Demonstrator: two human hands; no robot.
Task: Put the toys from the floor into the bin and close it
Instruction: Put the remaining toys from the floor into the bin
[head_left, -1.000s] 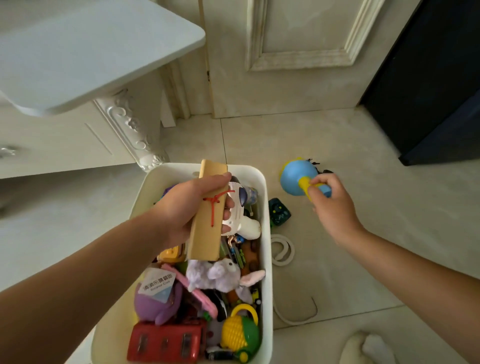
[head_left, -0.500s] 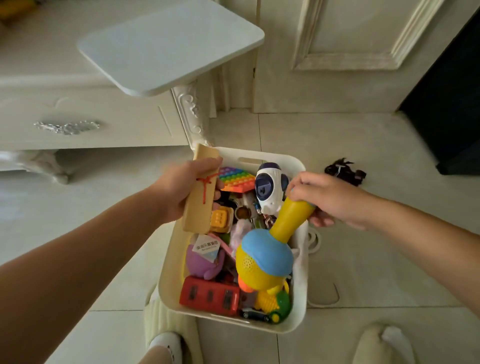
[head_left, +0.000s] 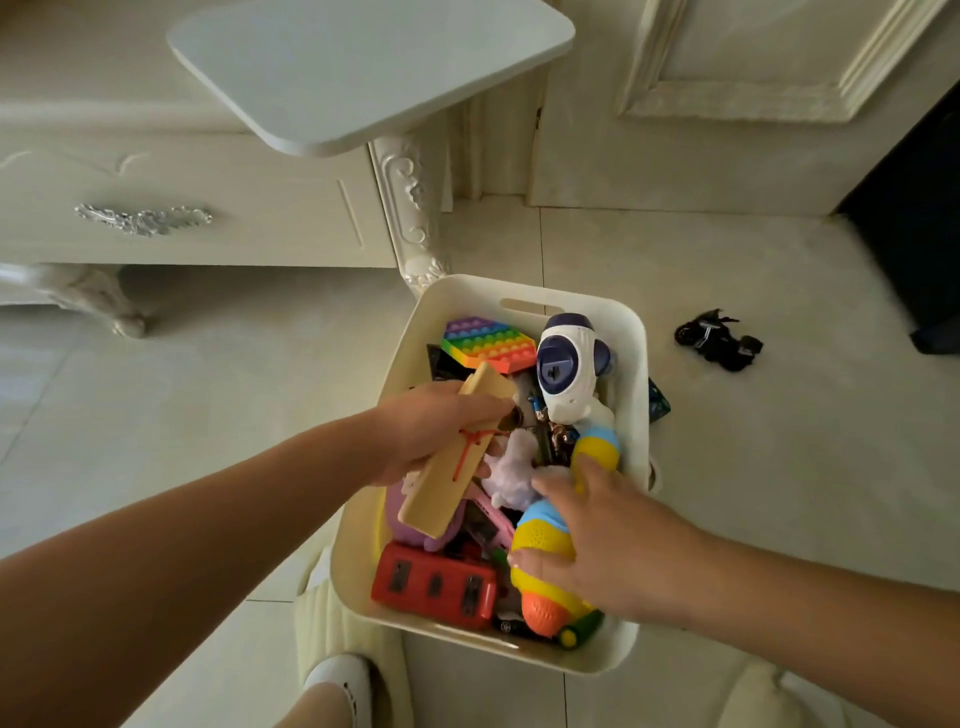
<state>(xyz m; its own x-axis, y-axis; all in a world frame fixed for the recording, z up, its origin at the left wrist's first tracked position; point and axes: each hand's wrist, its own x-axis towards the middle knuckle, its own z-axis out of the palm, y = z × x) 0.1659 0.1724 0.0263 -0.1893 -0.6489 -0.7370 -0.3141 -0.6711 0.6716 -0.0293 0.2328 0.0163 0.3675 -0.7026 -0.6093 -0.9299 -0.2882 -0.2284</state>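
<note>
Two toys on floor (head_left: 779, 467) right of bin (head_left: 410, 364): black toy (head_left: 719, 340) well apart, dark toy (head_left: 658, 402) just beside right wall. Bin heaped to rim, little room inside. Mic toy (head_left: 540, 535) lies along right wall, orange end near front rim. Right hand (head_left: 613, 540) spread over it, fingers released, straight. Left hand (head_left: 426, 426) over bin middle, fingers clenched round tilted block (head_left: 441, 483).

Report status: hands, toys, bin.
Left hand grips wooden block over bin. Right hand rests on toy microphone inside. Black toy on floor; bin uncovered.
</note>
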